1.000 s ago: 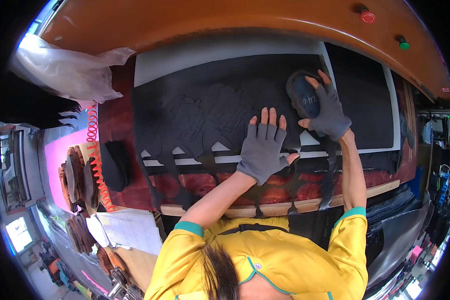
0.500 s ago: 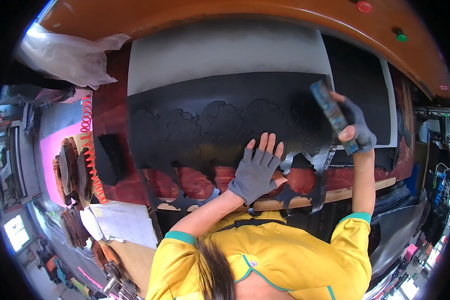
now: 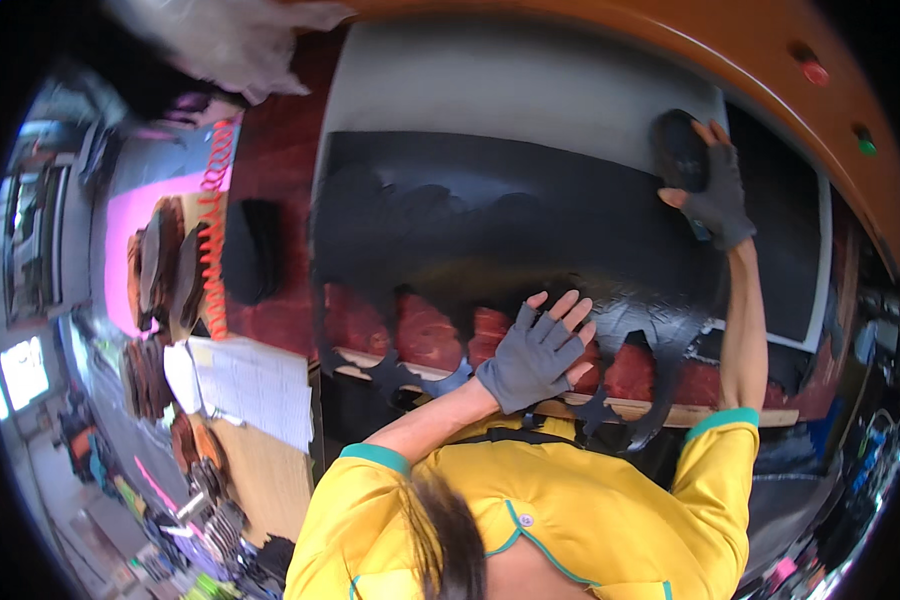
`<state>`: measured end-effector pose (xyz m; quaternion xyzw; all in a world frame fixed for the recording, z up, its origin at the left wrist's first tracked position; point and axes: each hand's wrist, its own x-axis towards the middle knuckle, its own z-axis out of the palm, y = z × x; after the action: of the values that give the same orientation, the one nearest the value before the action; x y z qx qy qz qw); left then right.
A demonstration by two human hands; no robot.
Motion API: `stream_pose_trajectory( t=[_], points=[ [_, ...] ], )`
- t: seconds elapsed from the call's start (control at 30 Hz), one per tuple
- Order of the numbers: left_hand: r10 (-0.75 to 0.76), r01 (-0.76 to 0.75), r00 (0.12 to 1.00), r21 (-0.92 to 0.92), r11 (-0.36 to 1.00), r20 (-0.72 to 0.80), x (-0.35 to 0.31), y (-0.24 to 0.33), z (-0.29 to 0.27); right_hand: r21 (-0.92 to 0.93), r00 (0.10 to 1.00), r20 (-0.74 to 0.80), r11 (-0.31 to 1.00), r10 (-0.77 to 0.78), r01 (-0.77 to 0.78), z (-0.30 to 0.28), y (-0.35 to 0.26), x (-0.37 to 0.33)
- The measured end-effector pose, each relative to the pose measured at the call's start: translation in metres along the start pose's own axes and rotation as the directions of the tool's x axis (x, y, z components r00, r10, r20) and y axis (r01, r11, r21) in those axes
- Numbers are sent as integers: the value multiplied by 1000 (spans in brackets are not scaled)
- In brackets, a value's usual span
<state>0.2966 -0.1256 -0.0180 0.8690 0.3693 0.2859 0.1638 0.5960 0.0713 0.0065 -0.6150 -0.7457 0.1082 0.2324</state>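
My right hand (image 3: 718,195), in a grey fingerless glove, grips a dark, sole-shaped cutting die (image 3: 679,150). The die is blurred and sits at the far right, over the border between the black sheet (image 3: 470,225) and the pale board (image 3: 515,80) beneath it. Fingers spread, my left hand (image 3: 535,352) in a matching glove lies flat near the sheet's front edge. Rounded cut-outs run along that front edge, and red wood shows through them. Faint curved outlines mark the sheet's left part.
An orange-brown machine beam (image 3: 610,18) spans the far side, with a red button (image 3: 815,73) and a green button (image 3: 865,142). Left of the sheet are a stack of black pieces (image 3: 256,250), a red coiled hose (image 3: 213,180), brown sole-shaped pieces (image 3: 157,265) and papers (image 3: 255,390).
My right hand has carried the die farther away and turned it, so its dark oval face shows instead of its bluish side. My left hand stays on the sheet; the whole view has shifted.
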Motion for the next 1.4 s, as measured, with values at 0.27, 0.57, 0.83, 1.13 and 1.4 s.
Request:
stream_pose_trajectory(
  t=[0.27, 0.57, 0.83, 1.13, 1.4],
  points=[
    [-657, 741, 542, -71, 668, -524, -84, -37, -61, -123, 999, -42, 992, 17, -22, -4, -3, 0],
    [-997, 101, 70, -995, -11, 19, -110, -85, -95, 100, 834, -243, 842, -496, 530, 40, -135, -34],
    [-998, -187, -62, -982, 4, 8, -99, -86, -94, 191, 639, -137, 613, -757, 767, 159, -306, -52],
    [-868, 389, 256, -777, 495, -425, -104, -22, -83, 904, 871, 35, 356, 491, -237, 144, -264, 91],
    [-909, -261, 297, -891, -372, 293, -84, -28, -39, 353, 670, -239, 580, -702, 734, 93, -224, -28]
  ],
)
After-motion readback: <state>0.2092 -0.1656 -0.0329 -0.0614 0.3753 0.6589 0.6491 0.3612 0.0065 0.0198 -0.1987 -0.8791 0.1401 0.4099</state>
